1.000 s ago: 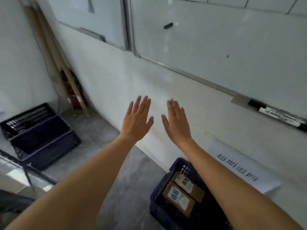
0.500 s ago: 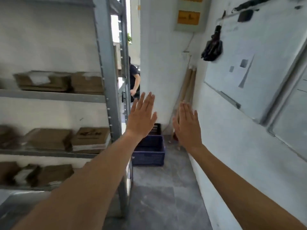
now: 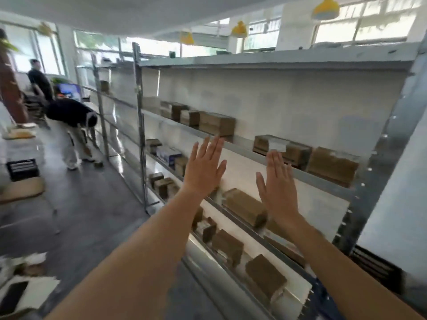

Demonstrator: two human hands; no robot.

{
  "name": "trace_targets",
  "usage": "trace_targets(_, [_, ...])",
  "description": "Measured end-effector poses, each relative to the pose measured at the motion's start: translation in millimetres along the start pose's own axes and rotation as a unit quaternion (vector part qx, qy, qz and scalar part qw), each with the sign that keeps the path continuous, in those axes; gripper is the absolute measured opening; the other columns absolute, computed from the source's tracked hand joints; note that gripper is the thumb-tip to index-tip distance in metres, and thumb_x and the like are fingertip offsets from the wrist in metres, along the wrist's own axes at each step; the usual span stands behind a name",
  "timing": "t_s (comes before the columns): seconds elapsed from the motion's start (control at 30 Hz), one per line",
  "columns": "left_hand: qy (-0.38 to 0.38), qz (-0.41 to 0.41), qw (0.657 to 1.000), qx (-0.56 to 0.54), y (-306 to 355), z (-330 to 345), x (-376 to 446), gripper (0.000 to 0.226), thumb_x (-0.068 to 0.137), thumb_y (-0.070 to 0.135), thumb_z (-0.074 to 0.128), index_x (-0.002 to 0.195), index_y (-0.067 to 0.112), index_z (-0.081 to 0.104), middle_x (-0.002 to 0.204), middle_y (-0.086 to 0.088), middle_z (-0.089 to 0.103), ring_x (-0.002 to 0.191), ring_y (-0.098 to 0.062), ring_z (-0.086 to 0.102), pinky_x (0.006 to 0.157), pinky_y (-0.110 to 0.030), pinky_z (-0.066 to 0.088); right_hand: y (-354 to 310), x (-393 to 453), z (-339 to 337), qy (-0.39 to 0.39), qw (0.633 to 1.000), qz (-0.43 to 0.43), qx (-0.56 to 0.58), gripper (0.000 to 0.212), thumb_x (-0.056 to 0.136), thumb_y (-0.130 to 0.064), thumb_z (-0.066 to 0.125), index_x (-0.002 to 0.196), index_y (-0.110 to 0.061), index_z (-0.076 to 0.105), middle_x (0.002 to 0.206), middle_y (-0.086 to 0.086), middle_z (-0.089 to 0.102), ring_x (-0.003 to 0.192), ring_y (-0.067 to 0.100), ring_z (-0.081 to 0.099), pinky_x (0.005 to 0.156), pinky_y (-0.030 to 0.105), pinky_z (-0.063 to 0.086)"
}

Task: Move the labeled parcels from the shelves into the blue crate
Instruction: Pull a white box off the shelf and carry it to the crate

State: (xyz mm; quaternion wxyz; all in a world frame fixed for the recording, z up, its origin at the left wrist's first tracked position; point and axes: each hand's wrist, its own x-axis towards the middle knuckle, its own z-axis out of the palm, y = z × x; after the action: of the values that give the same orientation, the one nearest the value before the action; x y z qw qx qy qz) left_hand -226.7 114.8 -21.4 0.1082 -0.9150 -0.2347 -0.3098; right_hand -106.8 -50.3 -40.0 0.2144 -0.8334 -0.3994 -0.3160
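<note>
Metal shelving (image 3: 272, 158) fills the right two thirds of the frame, running from the lower right corner back toward the upper centre, four levels deep. Brown parcels (image 3: 217, 123) sit along its levels: a row at centre on the second level, more at right (image 3: 332, 166) on the same level, one (image 3: 246, 207) at centre right on the level below, several (image 3: 265, 274) at lower centre on the bottom level. A white label (image 3: 276, 144) shows on a parcel right of centre; labels elsewhere too blurred to tell. Grey floor (image 3: 92, 204) across the left. Two bare forearms reach up from the bottom edge to mid-frame. Left hand (image 3: 204, 168) at centre, flat and spread, palm away, holding nothing, in front of the shelf edge. Right hand (image 3: 278, 187) just right of it, also flat with fingers extended, holding nothing, overlapping the third level. Hands apart, not touching any parcel. Bent-over person (image 3: 71, 112) in dark top at left middle; another person (image 3: 40, 79) standing at upper left. Dark crate (image 3: 22, 168) on the floor at far left. A sliver of blue (image 3: 320, 294) at lower right, by the right forearm; cannot tell whether crate. Yellow lamps (image 3: 325, 5) along the top.
</note>
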Motion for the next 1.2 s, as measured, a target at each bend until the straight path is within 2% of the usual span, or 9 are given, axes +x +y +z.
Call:
trace_targets(0.17, [0.035, -0.071, 0.995, 0.063, -125, -8, 5, 0.065, 0.097, 0.045, 0.004, 0.154, 0.014, 0.005, 0.162, -0.005, 0.007, 0.149, -0.024, 0.001, 0.122, -0.044, 0.003, -91, 63, 54, -0.020, 0.998, -0.048, 0.038, 0.063, 0.103, -0.041, 0.030, 0.155, -0.010, 0.015, 0.162, 0.008, 0.011, 0.150, 0.022, 0.008, 0.120, 0.037, 0.001])
trace_targets(0.3, [0.029, -0.103, 0.988, 0.109, -194, -2, 2, 0.062, 0.100, 0.044, 0.008, 0.153, 0.013, 0.002, 0.162, -0.004, 0.003, 0.149, -0.024, -0.003, 0.121, -0.042, -0.002, -146, 98, 97, -0.037, 0.994, -0.085, 0.055, 0.063, 0.103, -0.042, 0.030, 0.154, -0.010, 0.015, 0.162, 0.008, 0.013, 0.150, 0.022, 0.011, 0.120, 0.038, 0.002])
trace_targets(0.4, [0.034, -0.124, 0.984, 0.124, -234, 11, 5, 0.062, 0.100, 0.045, 0.009, 0.153, 0.013, 0.002, 0.162, -0.004, 0.003, 0.149, -0.024, -0.004, 0.121, -0.044, -0.001, -174, 121, 128, -0.053, 0.991, -0.104, 0.066, 0.062, 0.103, -0.041, 0.029, 0.154, -0.009, 0.014, 0.162, 0.009, 0.013, 0.150, 0.022, 0.010, 0.121, 0.040, 0.004])
trace_targets(0.57, [0.014, -0.126, 0.983, 0.130, -277, 44, 31, 0.078, 0.089, 0.056, -0.017, 0.153, 0.013, 0.001, 0.162, -0.004, 0.001, 0.149, -0.024, -0.006, 0.121, -0.044, 0.000, -187, 162, 176, -0.058, 0.987, -0.123, 0.090, 0.063, 0.103, -0.041, 0.031, 0.154, -0.010, 0.013, 0.163, 0.007, 0.011, 0.151, 0.021, 0.008, 0.119, 0.035, -0.001])
trace_targets(0.73, [0.016, -0.142, 0.983, 0.118, -303, 81, 70, 0.067, 0.096, 0.048, 0.004, 0.153, 0.012, 0.002, 0.162, -0.005, 0.000, 0.149, -0.023, -0.007, 0.121, -0.042, -0.004, -188, 222, 227, -0.053, 0.987, -0.124, 0.087, 0.065, 0.103, -0.043, 0.032, 0.155, -0.011, 0.011, 0.163, 0.007, 0.011, 0.150, 0.022, 0.009, 0.119, 0.037, 0.002])
trace_targets(0.83, [0.021, -0.149, 0.981, 0.120, -324, 101, 95, 0.069, 0.095, 0.050, 0.002, 0.153, 0.012, 0.002, 0.162, -0.005, 0.000, 0.149, -0.023, -0.006, 0.122, -0.043, -0.001, -203, 257, 257, -0.053, 0.983, -0.147, 0.096, 0.066, 0.103, -0.041, 0.034, 0.155, -0.010, 0.010, 0.163, 0.009, 0.010, 0.150, 0.023, 0.008, 0.121, 0.039, 0.005])
trace_targets(0.93, [0.024, -0.162, 0.978, 0.130, -350, 117, 122, 0.072, 0.093, 0.051, 0.000, 0.154, 0.012, 0.002, 0.162, -0.006, 0.000, 0.149, -0.024, -0.006, 0.122, -0.042, -0.002, -227, 292, 287, -0.051, 0.981, -0.166, 0.083, 0.070, 0.102, -0.046, 0.028, 0.155, -0.009, 0.000, 0.163, 0.010, 0.000, 0.151, 0.024, 0.000, 0.118, 0.034, -0.006])
trace_targets(1.07, [0.037, -0.188, 0.972, 0.136, -385, 133, 148, 0.072, 0.093, 0.051, 0.000, 0.153, 0.011, 0.001, 0.162, -0.006, 0.000, 0.149, -0.023, -0.006, 0.121, -0.041, -0.004, -273, 331, 321, -0.053, 0.980, -0.168, 0.094, 0.071, 0.104, -0.046, 0.025, 0.154, -0.007, -0.006, 0.163, 0.011, -0.007, 0.150, 0.023, -0.008, 0.119, 0.036, -0.008])
trace_targets(1.2, [0.055, -0.208, 0.964, 0.155, -435, 150, 171, 0.067, 0.098, 0.047, 0.011, 0.153, 0.011, 0.002, 0.162, -0.006, 0.000, 0.149, -0.022, -0.005, 0.121, -0.040, -0.003, -320, 368, 361, -0.048, 0.979, -0.169, 0.106, 0.071, 0.103, -0.046, 0.026, 0.154, -0.006, -0.005, 0.163, 0.012, -0.006, 0.150, 0.025, -0.008, 0.117, 0.037, -0.010])
